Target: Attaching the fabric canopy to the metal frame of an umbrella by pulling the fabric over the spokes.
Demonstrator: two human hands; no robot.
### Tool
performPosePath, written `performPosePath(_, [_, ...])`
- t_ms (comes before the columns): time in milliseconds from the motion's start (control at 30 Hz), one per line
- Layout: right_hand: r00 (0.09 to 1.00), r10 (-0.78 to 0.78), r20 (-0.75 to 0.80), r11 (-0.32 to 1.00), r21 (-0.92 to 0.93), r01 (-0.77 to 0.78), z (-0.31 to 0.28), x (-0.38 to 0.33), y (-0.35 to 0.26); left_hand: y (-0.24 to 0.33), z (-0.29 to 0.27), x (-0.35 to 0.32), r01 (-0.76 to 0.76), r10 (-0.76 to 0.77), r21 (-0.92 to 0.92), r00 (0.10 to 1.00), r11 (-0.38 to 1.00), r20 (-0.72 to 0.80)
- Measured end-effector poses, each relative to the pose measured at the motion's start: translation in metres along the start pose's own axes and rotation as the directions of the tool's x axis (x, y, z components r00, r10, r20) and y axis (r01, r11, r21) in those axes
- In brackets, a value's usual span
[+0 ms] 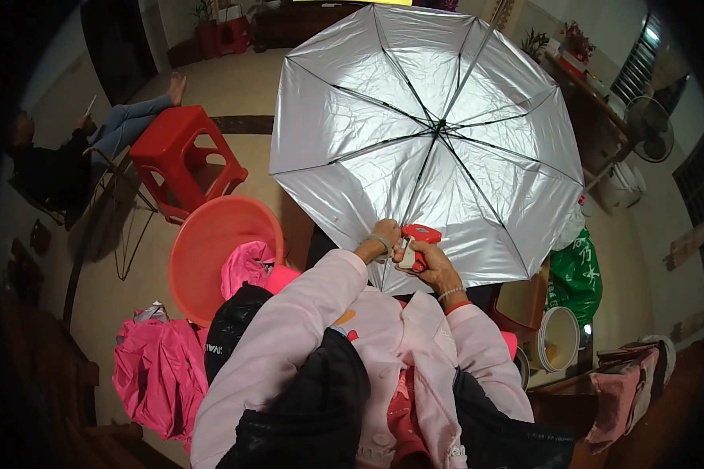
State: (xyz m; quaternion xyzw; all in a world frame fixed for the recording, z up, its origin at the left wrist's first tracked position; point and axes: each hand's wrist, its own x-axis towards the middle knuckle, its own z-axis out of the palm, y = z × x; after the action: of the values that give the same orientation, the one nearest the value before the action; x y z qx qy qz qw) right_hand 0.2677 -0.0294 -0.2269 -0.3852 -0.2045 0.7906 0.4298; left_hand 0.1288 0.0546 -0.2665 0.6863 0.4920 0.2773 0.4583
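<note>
Evidently, our work centres on a wide-open umbrella (414,156) with a shiny silver lining and thin black ribs, spread out in front of us with its inside facing up and its metal shaft rising away from us. Its near edge reaches our hands. Our right hand (441,273) is wrapped around a small red-and-white plastic handheld tool (422,234) at that edge. Our left hand (385,233), fingers curled, sits just beside the tool on the silver cloth; whether it pinches the fabric, we cannot tell. We judge the step in hand to be close work on the canopy's border, and the next move seems to call for a steady left hand and careful aim with the right, clear of the fingertips. To our left stand a round coral plastic basin (192,254) holding bright pink cloth (246,270) and, beyond it, a glossy red plastic stool (176,141). To our right lies a bulging green plastic bag (575,281), near a round white bucket (557,332).
</note>
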Motion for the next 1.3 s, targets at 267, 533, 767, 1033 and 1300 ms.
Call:
performPosePath(267, [0.999, -0.015, -0.028, 0.996, 0.087, 0.017, 0.003, -0.003, 0.0, -0.003, 0.003, 0.002, -0.081, 0.084, 0.104, 0.996, 0.991, -0.024])
performPosePath(533, [0.995, -0.064, 0.073, 0.994, 0.097, 0.057, -0.001, 0.006, 0.002, -0.004, 0.003, 0.004, 0.068, -0.062, -0.121, 0.997, 0.99, 0.045])
performPosePath(767, [0.998, -0.051, -0.023, 0.986, 0.156, 0.054, 0.012, -0.006, -0.002, 0.0, 0.002, -0.001, 0.047, -0.045, -0.11, 0.999, 0.993, 0.022])
performPosePath(1033, [0.998, -0.046, -0.034, 0.992, 0.115, 0.049, 0.002, -0.002, 0.003, 0.007, 0.002, -0.006, 0.125, -0.117, -0.19, 0.992, 0.974, 0.051])
performPosePath(1300, [0.999, -0.047, -0.008, 0.994, 0.097, 0.048, -0.005, 0.004, 0.005, 0.005, 0.003, -0.004, 0.097, -0.093, -0.187, 0.995, 0.978, 0.027])
